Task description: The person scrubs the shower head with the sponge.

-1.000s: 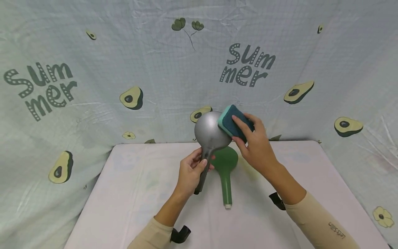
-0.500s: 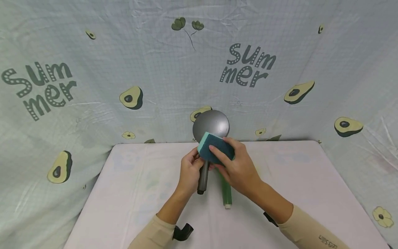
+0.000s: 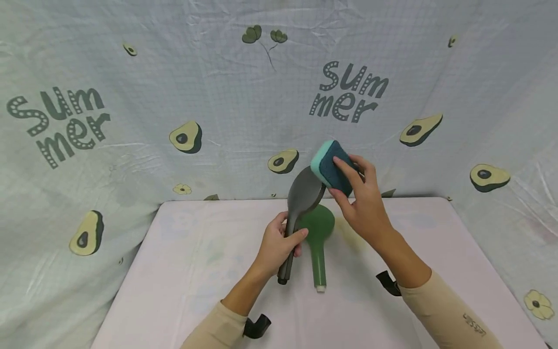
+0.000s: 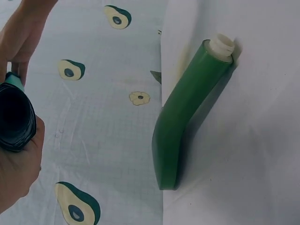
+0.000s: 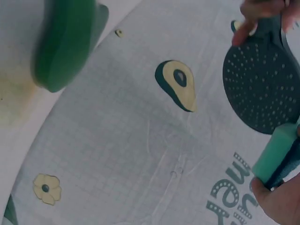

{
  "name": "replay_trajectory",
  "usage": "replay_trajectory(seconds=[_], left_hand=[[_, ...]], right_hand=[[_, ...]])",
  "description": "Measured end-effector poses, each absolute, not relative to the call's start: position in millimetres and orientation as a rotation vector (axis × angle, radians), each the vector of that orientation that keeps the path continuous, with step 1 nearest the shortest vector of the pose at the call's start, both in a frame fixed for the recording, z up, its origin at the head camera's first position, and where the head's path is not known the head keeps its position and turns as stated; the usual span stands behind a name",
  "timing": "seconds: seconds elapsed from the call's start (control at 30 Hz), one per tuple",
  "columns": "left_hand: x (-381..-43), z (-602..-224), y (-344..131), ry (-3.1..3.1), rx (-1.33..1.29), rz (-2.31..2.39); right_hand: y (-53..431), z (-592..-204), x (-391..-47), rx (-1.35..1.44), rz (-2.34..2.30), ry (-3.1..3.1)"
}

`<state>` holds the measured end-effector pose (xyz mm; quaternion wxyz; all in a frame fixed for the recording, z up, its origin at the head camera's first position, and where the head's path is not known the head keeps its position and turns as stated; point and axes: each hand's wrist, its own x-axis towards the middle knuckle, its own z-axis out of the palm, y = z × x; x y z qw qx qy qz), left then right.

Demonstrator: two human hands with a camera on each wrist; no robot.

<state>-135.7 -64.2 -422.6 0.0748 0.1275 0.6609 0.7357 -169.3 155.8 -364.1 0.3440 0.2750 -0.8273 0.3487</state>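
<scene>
My left hand grips a grey shower head by its handle, held up above the table with the round head at the top, turned partly sideways. In the right wrist view its dark face shows many small holes. Fingers and thumb of my right hand pinch a two-tone sponge, dark blue on one side and light teal on the other. The sponge is at the upper right rim of the shower head. Behind the grey handle, a green shower head lies on the table, its white threaded end towards me.
A pale cloth covers the table. A hanging sheet with avocado prints stands right behind its back edge and along the sides. Black straps show at both wrists.
The sponge swept down over the shower head's neck, then back up to its right rim. My left hand turned the grey shower head from its rounded back to a sideways view.
</scene>
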Motion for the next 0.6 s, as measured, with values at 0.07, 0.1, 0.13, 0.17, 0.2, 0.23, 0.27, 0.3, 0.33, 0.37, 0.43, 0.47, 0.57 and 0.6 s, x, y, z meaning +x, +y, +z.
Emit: replay_trajectory(seconds=[0.07,0.1,0.13,0.17,0.2,0.23,0.27,0.3,0.33,0.37,0.43,0.47,0.57,0.6], left_hand=[[-134.9,-423.6,-62.6,1.984,0.361,2.203],[-134.9,-424.1,-62.3,1.985,0.354,2.206],[-135.0,-424.2,-62.3,1.989,0.355,2.208],[-135.6,-424.6,-62.3,2.000,0.354,2.209],[-136.3,-424.8,-62.5,2.019,0.359,2.208],[-137.2,-425.2,-62.7,2.051,0.366,2.201],[-138.1,-425.5,-63.1,2.076,0.372,2.195],[-138.6,-425.6,-63.4,2.106,0.376,2.185],[-139.1,-426.1,-63.9,2.138,0.384,2.169],[-139.5,-427.0,-64.3,2.174,0.394,2.149],[-139.1,-428.5,-65.2,2.213,0.412,2.114],[-138.6,-429.1,-65.6,2.217,0.425,2.103],[-137.5,-430.2,-66.0,2.222,0.476,2.082],[-137.7,-430.4,-65.9,2.210,0.501,2.085]], right_hand=[[156.6,-364.8,-170.4,0.711,0.957,-2.180],[155.8,-366.8,-169.7,0.716,0.958,-2.190],[154.4,-369.3,-168.0,0.730,0.954,-2.200],[152.5,-372.4,-165.6,0.748,0.940,-2.206],[150.1,-375.6,-162.9,0.774,0.916,-2.204],[147.3,-379.0,-160.3,0.806,0.883,-2.198],[144.4,-382.8,-157.6,0.841,0.847,-2.188],[141.2,-386.6,-155.2,0.878,0.801,-2.174],[137.8,-389.8,-152.6,0.919,0.759,-2.160],[134.5,-393.3,-150.6,0.960,0.711,-2.143],[129.2,-399.7,-147.2,1.033,0.618,-2.112],[127.2,-401.9,-145.8,1.063,0.577,-2.097],[125.2,-402.5,-144.2,1.118,0.473,-2.065],[125.7,-400.7,-144.9,1.118,0.447,-2.058]])
